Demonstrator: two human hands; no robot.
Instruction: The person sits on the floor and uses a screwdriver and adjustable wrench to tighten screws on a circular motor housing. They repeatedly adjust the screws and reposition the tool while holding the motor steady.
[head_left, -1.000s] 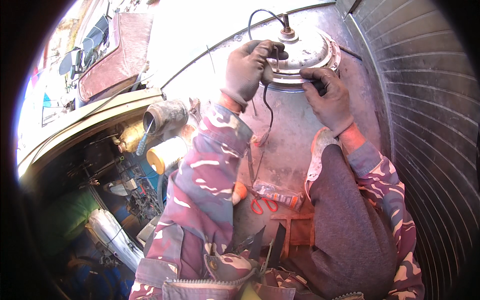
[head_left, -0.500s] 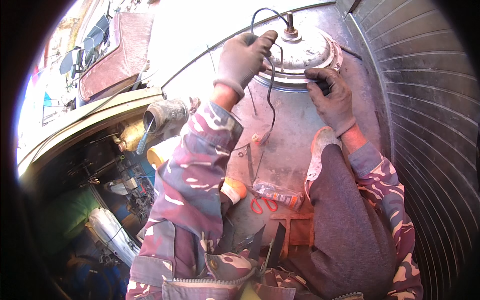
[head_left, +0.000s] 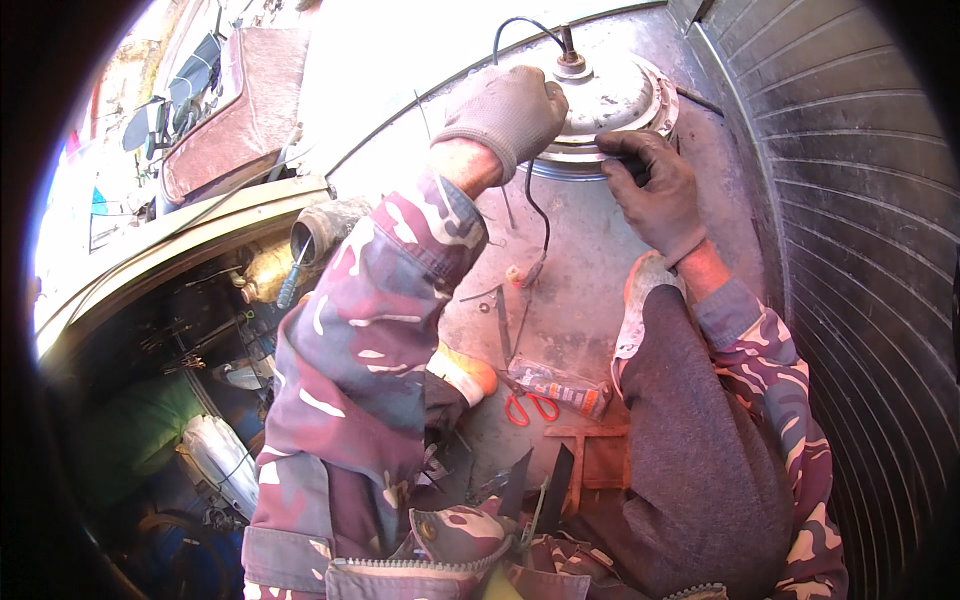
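Note:
A round silvery hub motor [head_left: 612, 98] lies flat on the metal surface, its threaded axle [head_left: 567, 42] pointing up. A black cable [head_left: 541, 205] loops from the axle, passes behind my left hand and runs down toward me. My left hand [head_left: 510, 112], in a grey glove, is closed in a fist over the motor's left side. The thin L-shaped hex key seen in it earlier is now hidden by the fist. My right hand [head_left: 655, 190], in a dark, dirty glove, is closed at the near right rim, index finger on top and thumb below.
Red-handled scissors [head_left: 530, 408] lie beside a clear plastic packet [head_left: 560, 388] near my feet. A ribbed metal shutter [head_left: 850, 200] closes off the right side. On the left are a metal can [head_left: 330, 225] with a blue-handled screwdriver [head_left: 289, 285] and a brown padded seat [head_left: 240, 105].
My left hand has turned and moved slightly, its knuckles now up, covering the hex key. My right hand has shifted a little left with the motor.

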